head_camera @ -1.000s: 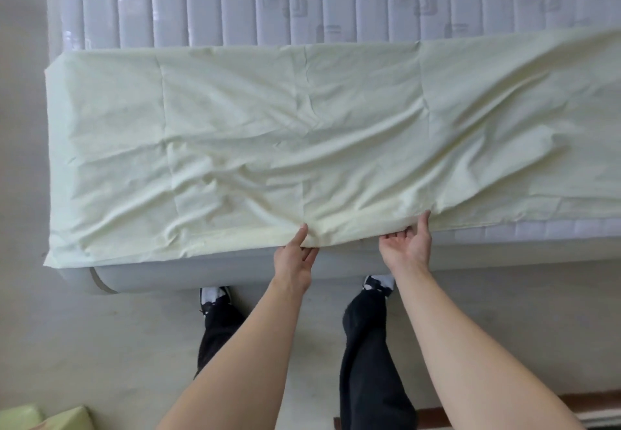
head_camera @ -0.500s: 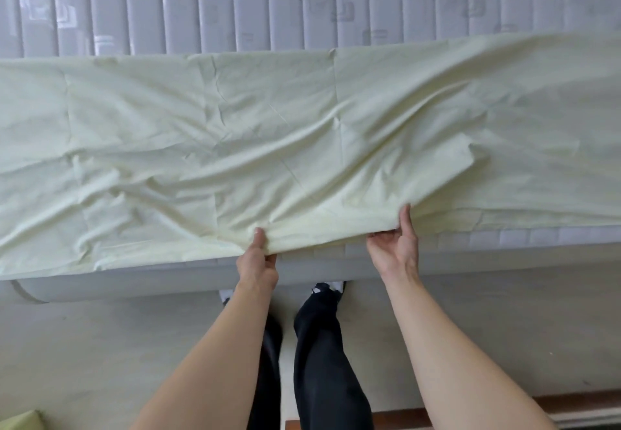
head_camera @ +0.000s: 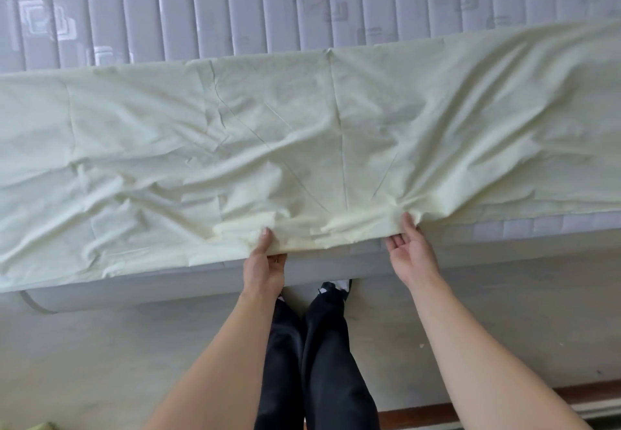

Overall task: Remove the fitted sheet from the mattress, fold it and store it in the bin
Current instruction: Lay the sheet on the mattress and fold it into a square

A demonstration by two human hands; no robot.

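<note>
Sheet [head_camera: 302, 147] lies as long folded band on mattress [head_camera: 235, 9]; left hand [head_camera: 265, 261] and right hand [head_camera: 411, 248] pinch its near edge. Lift both evenly, keeping layers aligned.

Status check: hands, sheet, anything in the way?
Left hand and right hand both pinch the sheet at its near edge. Sheet folded in a long band on the mattress. Nothing in the way.

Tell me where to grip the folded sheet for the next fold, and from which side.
Grip the sheet along its near edge, coming from the mattress side by your feet. That edge overhangs slightly there, and the left hand and right hand already pinch it, thumbs on top.
</note>
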